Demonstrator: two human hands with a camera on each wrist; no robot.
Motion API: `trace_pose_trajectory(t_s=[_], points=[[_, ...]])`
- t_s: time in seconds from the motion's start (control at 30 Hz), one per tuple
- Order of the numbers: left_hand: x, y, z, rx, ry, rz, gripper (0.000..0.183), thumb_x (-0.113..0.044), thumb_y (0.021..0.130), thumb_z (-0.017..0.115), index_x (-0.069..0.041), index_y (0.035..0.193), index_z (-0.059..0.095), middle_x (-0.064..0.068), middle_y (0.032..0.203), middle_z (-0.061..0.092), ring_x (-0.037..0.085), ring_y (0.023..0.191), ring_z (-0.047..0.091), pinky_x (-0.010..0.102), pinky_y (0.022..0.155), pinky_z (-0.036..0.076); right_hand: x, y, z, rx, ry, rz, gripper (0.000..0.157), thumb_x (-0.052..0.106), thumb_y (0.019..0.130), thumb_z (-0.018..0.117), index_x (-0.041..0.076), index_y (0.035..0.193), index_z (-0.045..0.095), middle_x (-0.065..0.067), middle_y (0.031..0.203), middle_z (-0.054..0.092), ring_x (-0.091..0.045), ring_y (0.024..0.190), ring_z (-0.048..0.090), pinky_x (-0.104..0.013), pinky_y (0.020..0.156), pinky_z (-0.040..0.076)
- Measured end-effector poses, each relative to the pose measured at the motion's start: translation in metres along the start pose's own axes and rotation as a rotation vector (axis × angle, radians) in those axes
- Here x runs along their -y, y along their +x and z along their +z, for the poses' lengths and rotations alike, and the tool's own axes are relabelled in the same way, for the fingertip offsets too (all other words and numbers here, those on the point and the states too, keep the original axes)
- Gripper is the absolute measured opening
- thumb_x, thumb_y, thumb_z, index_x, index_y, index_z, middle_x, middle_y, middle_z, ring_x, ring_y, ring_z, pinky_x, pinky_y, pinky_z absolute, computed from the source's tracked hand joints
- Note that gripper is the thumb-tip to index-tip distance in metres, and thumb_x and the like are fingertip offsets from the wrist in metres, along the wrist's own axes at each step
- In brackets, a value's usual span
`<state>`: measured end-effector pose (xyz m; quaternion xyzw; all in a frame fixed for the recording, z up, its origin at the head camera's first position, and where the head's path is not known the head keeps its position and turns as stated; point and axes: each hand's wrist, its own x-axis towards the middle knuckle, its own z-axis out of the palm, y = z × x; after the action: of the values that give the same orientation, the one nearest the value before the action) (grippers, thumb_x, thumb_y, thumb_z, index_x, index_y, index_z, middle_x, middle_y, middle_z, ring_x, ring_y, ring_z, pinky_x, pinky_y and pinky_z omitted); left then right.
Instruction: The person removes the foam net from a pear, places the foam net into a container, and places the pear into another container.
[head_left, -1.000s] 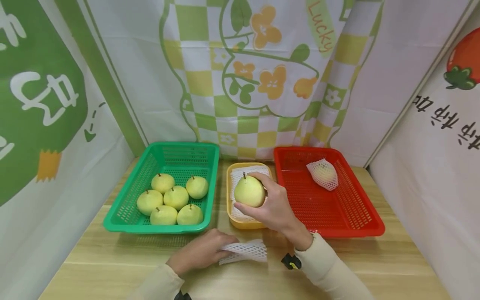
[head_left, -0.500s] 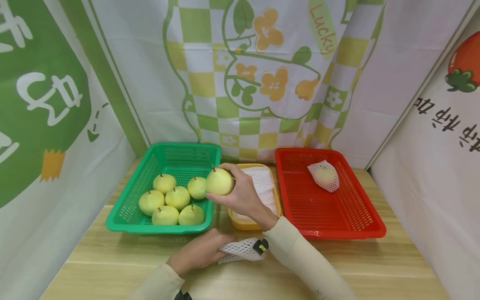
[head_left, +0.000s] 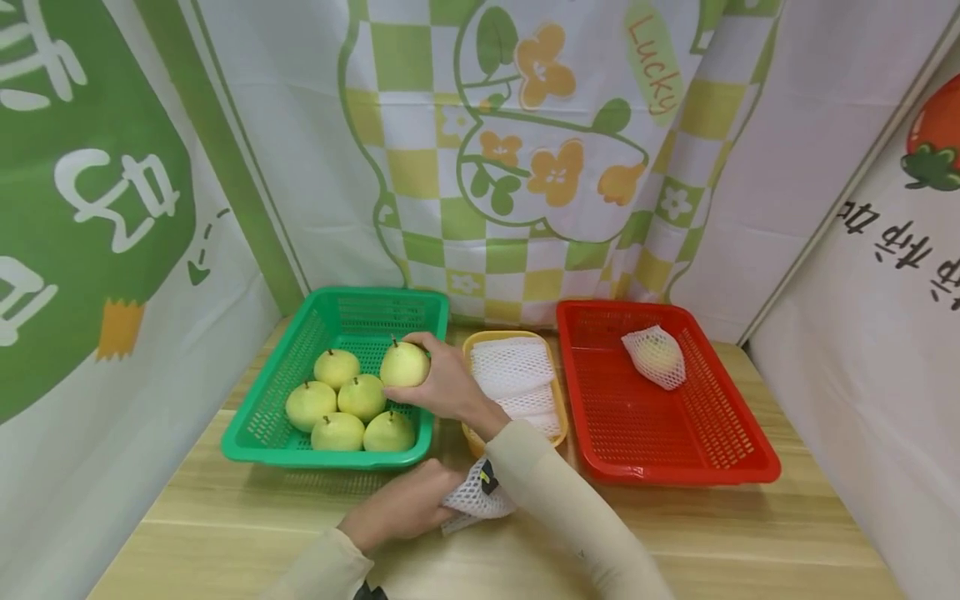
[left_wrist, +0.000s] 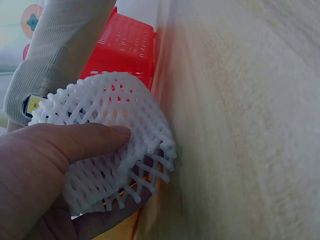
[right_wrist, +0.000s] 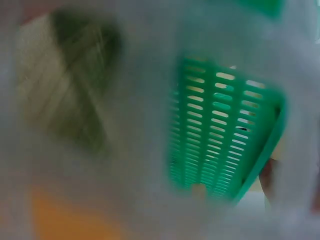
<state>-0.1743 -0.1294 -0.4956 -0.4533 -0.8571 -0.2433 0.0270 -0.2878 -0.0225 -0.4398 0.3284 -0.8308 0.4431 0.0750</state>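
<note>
My right hand [head_left: 450,382] holds a pale yellow-green pear [head_left: 405,364] by its side, over the right part of the green basket [head_left: 322,457]. Several pears [head_left: 337,432] sit in that basket; one behind the held pear is hidden from the head view. Nearer the front edge, my left hand [head_left: 408,500] pinches a white foam fruit net [left_wrist: 107,107] between thumb and fingers above the wooden table. My right sleeve partly covers this net in the head view. Blurred pale mesh fills much of the right wrist view, where the green basket's slotted wall [right_wrist: 225,125] shows but no held pear.
Between the baskets stands a yellow tray [head_left: 564,408] with a stack of white foam nets [head_left: 512,367]. The red basket [head_left: 675,477] at right holds one pear in a foam net [head_left: 656,357]. Fabric walls close the back and sides.
My right hand has carried the pear left from above the yellow tray to over the green basket, and lower. My left hand keeps its grip on the foam net, nearly still.
</note>
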Motion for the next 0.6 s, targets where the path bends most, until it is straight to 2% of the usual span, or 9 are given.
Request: trace_pose_trajectory(t_s=[0.2, 0.33, 0.5, 0.6], points=[[0.0029, -0.0015, -0.0008, 0.015, -0.02, -0.034, 0.008, -0.009, 0.095, 0.074, -0.016, 0.099, 0.076, -0.008, 0.089, 0.075, -0.006, 0.079, 0.062, 0.012, 0.073, 0.055, -0.0027, 0.0074, 0.0059, 0.077, -0.082, -0.013, 0.073, 0.042, 0.083, 0.088, 0.012, 0.141, 0.057, -0.005, 0.129, 0.068, -0.015, 0.1, 0.067, -0.019, 0.075, 0.057], [0.0021, -0.0016, -0.0019, 0.036, -0.032, -0.058, 0.008, -0.008, 0.094, 0.074, -0.015, 0.096, 0.076, -0.009, 0.086, 0.073, -0.007, 0.076, 0.058, 0.011, 0.07, 0.053, -0.0045, 0.0085, 0.0087, 0.122, -0.154, -0.004, 0.072, 0.045, 0.085, 0.087, 0.013, 0.142, 0.057, -0.005, 0.131, 0.068, -0.016, 0.106, 0.067, -0.02, 0.08, 0.057], [-0.0003, -0.0022, -0.0042, 0.051, -0.031, -0.072, 0.006, -0.009, 0.094, 0.074, -0.015, 0.094, 0.076, -0.009, 0.085, 0.073, -0.007, 0.075, 0.058, 0.011, 0.069, 0.052, -0.0039, 0.0092, 0.0103, 0.176, -0.228, 0.052, 0.074, 0.049, 0.084, 0.087, 0.018, 0.145, 0.057, -0.003, 0.136, 0.067, -0.022, 0.116, 0.063, -0.028, 0.086, 0.056], [-0.0009, -0.0028, -0.0043, 0.048, -0.023, -0.063, 0.007, -0.008, 0.093, 0.075, -0.014, 0.093, 0.075, -0.008, 0.084, 0.073, -0.007, 0.074, 0.058, 0.012, 0.068, 0.053, -0.0021, 0.0106, 0.0107, 0.211, -0.292, 0.036, 0.075, 0.05, 0.084, 0.087, 0.017, 0.145, 0.058, -0.002, 0.139, 0.067, -0.024, 0.124, 0.061, -0.034, 0.095, 0.056]])
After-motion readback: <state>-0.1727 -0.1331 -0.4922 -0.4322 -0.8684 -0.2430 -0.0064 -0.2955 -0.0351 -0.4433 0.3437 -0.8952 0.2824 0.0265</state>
